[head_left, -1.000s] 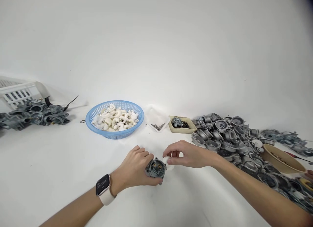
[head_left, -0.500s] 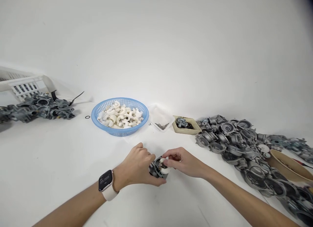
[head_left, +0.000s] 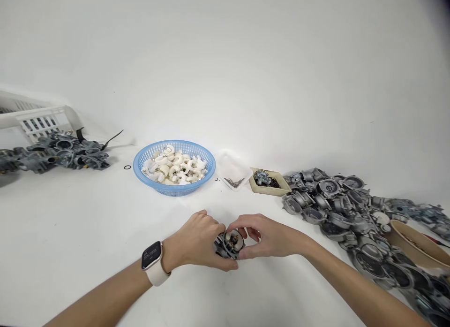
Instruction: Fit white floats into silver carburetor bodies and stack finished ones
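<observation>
Left hand (head_left: 197,240): mine, lower centre of the frame, closed around the left side of a grey carburetor body (head_left: 228,246); thumb underneath, fingers over the top.
Right hand (head_left: 270,235): mine, coming in from the lower right, fingertips pinched on a white float (head_left: 232,234) that sits at the body's open face.
Location of the body: between my two hands, just below the middle of the frame, low over the table (head_left: 87,224). I cannot tell whether it touches the surface.
Facing: the round open face is tilted up and toward me, brass parts showing inside.
Long axis: cannot tell, since my fingers cover both sides.
Wrist: smartwatch (head_left: 152,262) on a pale band, left arm.
Surface: plain white table, running without a clear edge into a plain white backdrop.
Centre of the frame: blue basket (head_left: 174,189) heaped with white floats (head_left: 174,167); a black O-ring (head_left: 127,167) lies just left of it.
Right of the basket: small white tray (head_left: 228,165) holding thin metal pins, then a beige tray (head_left: 277,190) with a small metal part.
Right side: a heap of metal float bowls (head_left: 337,205), with a brown paper bowl (head_left: 418,245) at the frame edge.
Upper left: a pile of carburetors (head_left: 59,153) in front of a white crate (head_left: 38,120).
</observation>
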A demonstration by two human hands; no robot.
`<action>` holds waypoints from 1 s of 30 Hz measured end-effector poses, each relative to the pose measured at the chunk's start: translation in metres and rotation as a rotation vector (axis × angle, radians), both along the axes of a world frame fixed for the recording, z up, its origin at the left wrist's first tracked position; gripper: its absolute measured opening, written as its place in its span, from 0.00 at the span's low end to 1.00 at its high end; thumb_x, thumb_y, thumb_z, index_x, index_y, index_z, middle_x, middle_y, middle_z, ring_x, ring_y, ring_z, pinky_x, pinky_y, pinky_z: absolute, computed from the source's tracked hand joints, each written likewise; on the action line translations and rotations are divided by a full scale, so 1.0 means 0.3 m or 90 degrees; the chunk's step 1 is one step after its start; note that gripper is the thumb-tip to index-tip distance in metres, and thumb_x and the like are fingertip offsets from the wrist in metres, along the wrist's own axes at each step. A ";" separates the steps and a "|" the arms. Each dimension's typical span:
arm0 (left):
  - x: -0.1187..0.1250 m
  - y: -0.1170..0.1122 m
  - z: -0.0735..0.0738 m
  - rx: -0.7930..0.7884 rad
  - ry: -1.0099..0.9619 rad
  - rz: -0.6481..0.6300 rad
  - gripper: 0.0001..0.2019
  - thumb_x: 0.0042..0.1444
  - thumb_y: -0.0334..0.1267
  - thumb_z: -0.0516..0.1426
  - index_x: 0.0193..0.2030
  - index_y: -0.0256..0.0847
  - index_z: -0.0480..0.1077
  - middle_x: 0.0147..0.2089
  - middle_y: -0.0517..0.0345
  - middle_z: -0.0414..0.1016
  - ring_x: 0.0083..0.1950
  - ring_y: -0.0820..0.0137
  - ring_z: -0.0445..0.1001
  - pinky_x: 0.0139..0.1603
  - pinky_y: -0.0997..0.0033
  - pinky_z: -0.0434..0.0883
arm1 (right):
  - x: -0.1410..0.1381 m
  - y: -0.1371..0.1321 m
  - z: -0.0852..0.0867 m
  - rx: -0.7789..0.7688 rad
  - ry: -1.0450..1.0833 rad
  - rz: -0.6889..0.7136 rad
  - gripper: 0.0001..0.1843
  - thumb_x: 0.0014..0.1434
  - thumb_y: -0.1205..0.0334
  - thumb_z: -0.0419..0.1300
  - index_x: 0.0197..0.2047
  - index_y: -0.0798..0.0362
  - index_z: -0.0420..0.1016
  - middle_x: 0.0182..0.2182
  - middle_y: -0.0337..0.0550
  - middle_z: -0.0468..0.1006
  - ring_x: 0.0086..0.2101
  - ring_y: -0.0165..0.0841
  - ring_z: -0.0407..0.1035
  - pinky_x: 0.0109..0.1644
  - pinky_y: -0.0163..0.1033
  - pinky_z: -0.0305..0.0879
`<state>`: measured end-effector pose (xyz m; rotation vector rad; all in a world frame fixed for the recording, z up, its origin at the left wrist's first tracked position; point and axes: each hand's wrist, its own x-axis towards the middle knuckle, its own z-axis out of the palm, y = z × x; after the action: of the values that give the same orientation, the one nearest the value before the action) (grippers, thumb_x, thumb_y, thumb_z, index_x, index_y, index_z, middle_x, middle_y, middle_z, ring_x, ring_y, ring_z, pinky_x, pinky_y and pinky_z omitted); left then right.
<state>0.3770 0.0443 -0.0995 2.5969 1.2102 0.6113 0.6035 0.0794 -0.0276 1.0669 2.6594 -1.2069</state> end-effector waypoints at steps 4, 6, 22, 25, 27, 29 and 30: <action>-0.013 -0.005 0.006 -0.025 -0.026 -0.009 0.29 0.45 0.66 0.63 0.19 0.41 0.61 0.15 0.67 0.60 0.17 0.75 0.54 0.29 0.68 0.59 | 0.023 0.122 0.040 0.131 -0.082 -0.054 0.25 0.62 0.46 0.62 0.60 0.43 0.71 0.37 0.37 0.74 0.31 0.26 0.64 0.35 0.31 0.62; -0.022 -0.006 0.017 -0.055 -0.028 -0.022 0.30 0.45 0.65 0.63 0.18 0.41 0.59 0.14 0.67 0.56 0.17 0.76 0.50 0.25 0.69 0.54 | 0.024 0.218 0.053 0.250 -0.138 -0.105 0.18 0.67 0.51 0.57 0.57 0.47 0.73 0.37 0.39 0.74 0.34 0.29 0.67 0.39 0.32 0.62; -0.027 0.030 -0.009 -0.356 -0.213 -0.104 0.45 0.43 0.54 0.70 0.69 0.54 0.61 0.63 0.53 0.70 0.61 0.51 0.70 0.59 0.56 0.70 | -0.197 0.584 -0.091 0.251 -0.445 -0.117 0.16 0.67 0.56 0.61 0.52 0.58 0.72 0.47 0.46 0.75 0.44 0.34 0.72 0.49 0.44 0.73; -0.011 0.021 -0.017 -0.335 -0.225 -0.108 0.46 0.44 0.51 0.71 0.70 0.53 0.59 0.67 0.52 0.67 0.64 0.50 0.67 0.64 0.53 0.66 | -0.189 0.580 -0.085 0.242 -0.417 -0.124 0.16 0.67 0.56 0.61 0.52 0.57 0.72 0.47 0.46 0.75 0.45 0.34 0.72 0.50 0.45 0.73; 0.001 0.012 -0.020 -0.337 -0.229 -0.107 0.45 0.45 0.48 0.70 0.70 0.53 0.59 0.66 0.53 0.67 0.65 0.51 0.67 0.65 0.54 0.65 | -0.180 0.570 -0.069 0.240 -0.376 -0.138 0.15 0.67 0.56 0.61 0.52 0.57 0.73 0.47 0.46 0.75 0.45 0.34 0.72 0.50 0.45 0.73; 0.015 0.003 -0.022 -0.335 -0.232 -0.098 0.43 0.45 0.48 0.70 0.69 0.54 0.60 0.65 0.53 0.68 0.63 0.52 0.68 0.63 0.56 0.67 | -0.167 0.549 -0.043 0.240 -0.311 -0.154 0.14 0.67 0.56 0.61 0.50 0.58 0.73 0.46 0.46 0.75 0.44 0.34 0.72 0.51 0.45 0.72; 0.022 -0.001 -0.024 -0.329 -0.230 -0.088 0.43 0.45 0.50 0.70 0.69 0.54 0.60 0.63 0.53 0.69 0.62 0.52 0.69 0.62 0.56 0.68 | -0.157 0.531 -0.027 0.238 -0.269 -0.160 0.13 0.66 0.57 0.62 0.49 0.58 0.74 0.45 0.45 0.76 0.44 0.34 0.72 0.51 0.45 0.72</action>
<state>0.3837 0.0439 -0.1067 2.0143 0.9144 0.6087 0.5563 0.2388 -0.0357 1.5422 2.5109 -0.4267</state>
